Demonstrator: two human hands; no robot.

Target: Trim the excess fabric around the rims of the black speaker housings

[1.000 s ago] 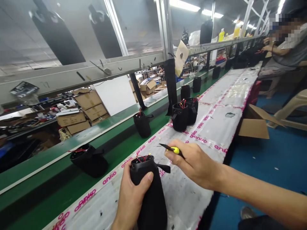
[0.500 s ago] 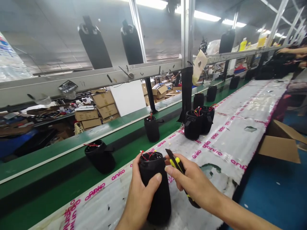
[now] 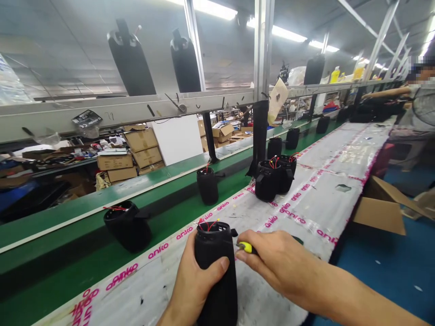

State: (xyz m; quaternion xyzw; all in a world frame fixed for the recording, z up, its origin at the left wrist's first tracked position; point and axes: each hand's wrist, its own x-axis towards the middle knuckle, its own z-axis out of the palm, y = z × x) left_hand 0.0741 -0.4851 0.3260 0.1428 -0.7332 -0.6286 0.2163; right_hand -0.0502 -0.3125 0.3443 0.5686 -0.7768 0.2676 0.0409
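My left hand (image 3: 200, 276) is wrapped round a black cylindrical speaker housing (image 3: 220, 267), thumb across its front. The housing stands slightly tilted on the covered bench, its open top showing red and yellow wires. A short black strap end (image 3: 234, 232) sticks out at its upper right rim. My right hand (image 3: 272, 258) is closed round a black and yellow utility knife (image 3: 246, 247), whose front end points at the side of the housing just below that strap. Most of the knife is hidden in my fingers, and I cannot tell whether its blade touches the fabric.
Similar housings, one (image 3: 129, 226) at left and another (image 3: 207, 185) farther on, stand on the green conveyor (image 3: 170, 203). Two more (image 3: 267, 181) stand together on the plastic-covered bench (image 3: 136, 290). A metal post (image 3: 261, 127), a cardboard box (image 3: 379, 215) and a person (image 3: 421, 104) are at right.
My right hand has turned the knife from upright to pointing left at the housing. My left hand keeps its grip. The whole view has shifted a little.
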